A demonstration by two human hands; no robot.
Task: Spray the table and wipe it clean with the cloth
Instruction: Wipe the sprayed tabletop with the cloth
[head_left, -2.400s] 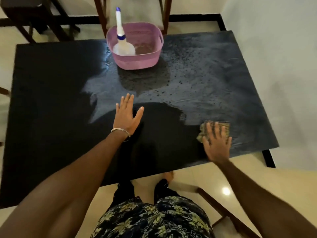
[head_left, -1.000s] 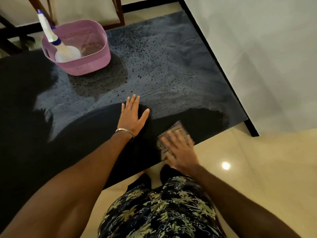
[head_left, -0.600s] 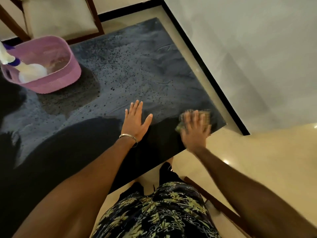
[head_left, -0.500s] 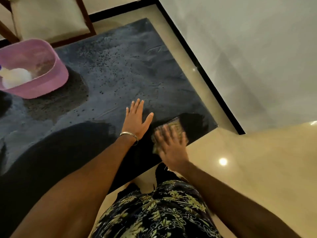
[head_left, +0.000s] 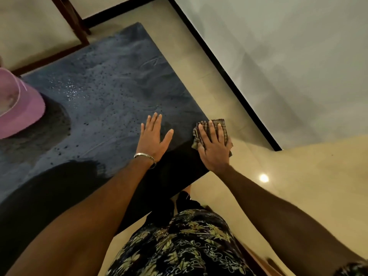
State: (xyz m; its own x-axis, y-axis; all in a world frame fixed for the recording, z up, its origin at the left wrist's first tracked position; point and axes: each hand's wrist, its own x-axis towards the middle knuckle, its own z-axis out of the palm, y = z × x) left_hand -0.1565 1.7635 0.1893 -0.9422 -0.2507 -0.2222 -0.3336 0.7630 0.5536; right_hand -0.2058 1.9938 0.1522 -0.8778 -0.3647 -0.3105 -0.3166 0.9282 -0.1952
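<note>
At the far left a pink basin [head_left: 20, 108] stands on the table [head_left: 111, 92], cut off by the picture's edge so that only its right part shows; what lies inside is too blurred to make out. Behind it, part of a wooden chair [head_left: 73, 22] is seen, its top out of frame. The table's dark top is beaded with droplets toward the basin and streaked with grey film across the middle, while the strip nearest the person looks plain black. The left hand [head_left: 153, 138] lies flat on the table, palm down, fingers spread wide, holding nothing, with a bracelet [head_left: 144, 156] at the wrist. To its right, the right hand [head_left: 214, 146] presses flat on a checked cloth [head_left: 219, 126] at the table's right edge; the hand covers most of the cloth, and part of it overhangs the edge above the floor [head_left: 298, 176].
</note>
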